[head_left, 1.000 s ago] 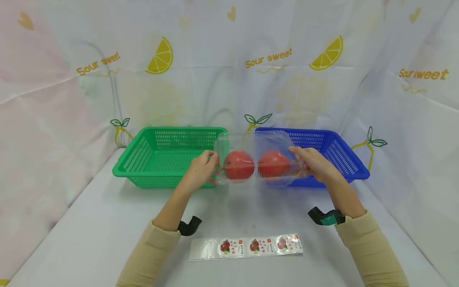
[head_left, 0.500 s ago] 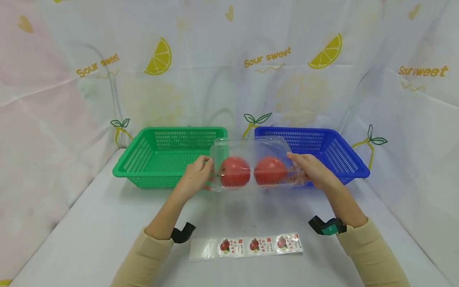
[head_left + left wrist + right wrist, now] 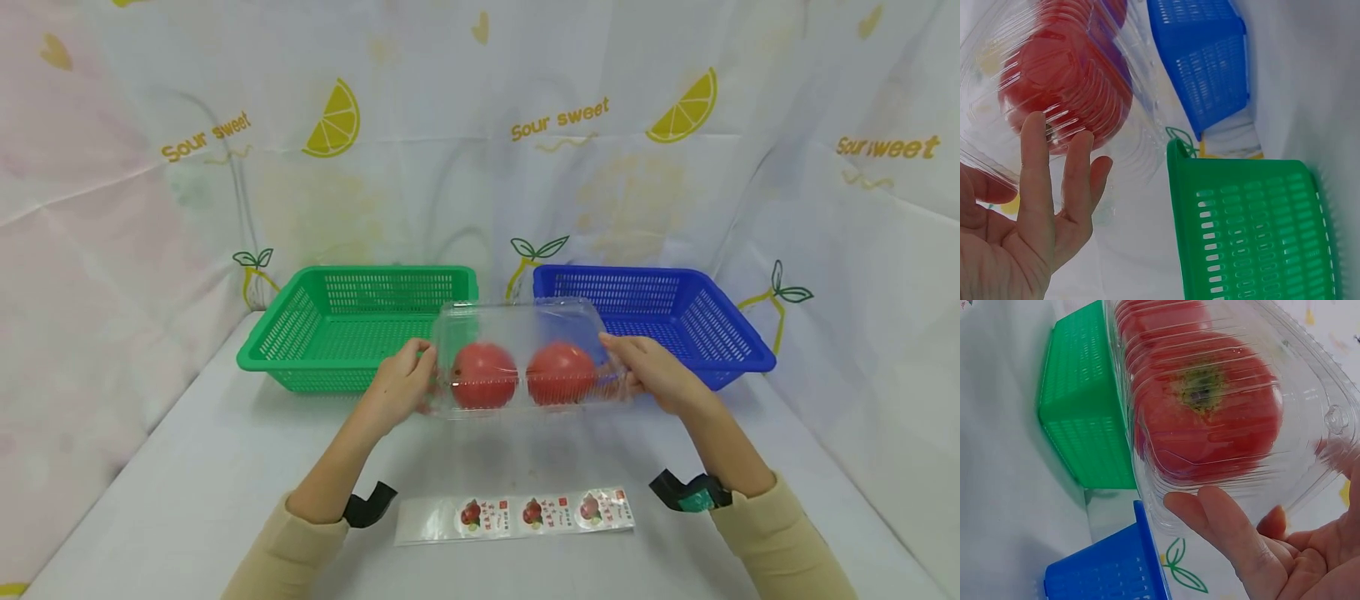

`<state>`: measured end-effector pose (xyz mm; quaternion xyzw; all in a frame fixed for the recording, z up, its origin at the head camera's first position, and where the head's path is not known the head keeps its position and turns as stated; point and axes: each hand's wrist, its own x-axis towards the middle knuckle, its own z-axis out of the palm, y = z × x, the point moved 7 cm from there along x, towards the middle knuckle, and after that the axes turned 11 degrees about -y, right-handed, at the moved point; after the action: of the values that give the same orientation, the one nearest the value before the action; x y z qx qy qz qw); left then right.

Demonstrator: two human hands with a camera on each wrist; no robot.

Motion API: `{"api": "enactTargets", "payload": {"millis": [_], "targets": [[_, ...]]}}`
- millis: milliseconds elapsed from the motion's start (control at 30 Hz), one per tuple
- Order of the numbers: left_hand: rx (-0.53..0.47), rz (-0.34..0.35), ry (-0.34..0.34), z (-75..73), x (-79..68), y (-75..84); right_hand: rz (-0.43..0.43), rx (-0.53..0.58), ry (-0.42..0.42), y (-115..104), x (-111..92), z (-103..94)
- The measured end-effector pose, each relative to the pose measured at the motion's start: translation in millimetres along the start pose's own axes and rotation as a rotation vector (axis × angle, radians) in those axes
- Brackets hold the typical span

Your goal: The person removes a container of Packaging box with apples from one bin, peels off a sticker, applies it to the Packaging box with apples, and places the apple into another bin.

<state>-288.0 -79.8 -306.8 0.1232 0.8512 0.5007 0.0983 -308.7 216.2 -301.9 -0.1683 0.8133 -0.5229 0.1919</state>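
A clear plastic clamshell box [image 3: 517,315] with two red tomatoes, a left one [image 3: 483,377] and a right one [image 3: 561,373], is held above the table in the head view. Its left end is in the grip of my left hand [image 3: 401,382]; my right hand [image 3: 660,371] grips the right end. In both head-view grips the thumb lies on the near upper side. From the left wrist, straight-looking fingers [image 3: 1036,162] support the box's underside. The right wrist view shows fingers [image 3: 1229,525] under the box and a tomato's green stem scar [image 3: 1202,390].
Behind the box stand a green basket [image 3: 315,365] on the left and a blue basket [image 3: 731,365] on the right. A strip of printed stickers [image 3: 517,515] lies on the white table [image 3: 187,492] near the front. Patterned cloth [image 3: 427,192] hangs behind.
Both hands have brought the box lower in the head view, towards me and slightly left. Both grips stay on its ends. The baskets and sticker strip have not moved.
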Motion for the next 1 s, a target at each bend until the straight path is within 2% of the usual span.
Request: {"api": "enactTargets", "payload": {"millis": [267,500,700,1000], "targets": [[0.015,0.011,-0.003,0.4,-8.5,-3.3,-0.033,0.042,-0.03,1.4,-3.2,5.8],[0.05,0.0,-0.011,2.0,-16.1,-9.5,-0.085,0.105,-0.119,-0.2,-9.3,15.7],[0.074,-0.005,-0.004,5.3,-23.8,-13.3,-0.047,0.131,-0.118,8.4,-11.5,20.7],[-0.006,-0.021,-0.021,17.0,-28.0,-24.3,-0.028,0.142,-0.157,20.8,-13.1,28.3]]}}
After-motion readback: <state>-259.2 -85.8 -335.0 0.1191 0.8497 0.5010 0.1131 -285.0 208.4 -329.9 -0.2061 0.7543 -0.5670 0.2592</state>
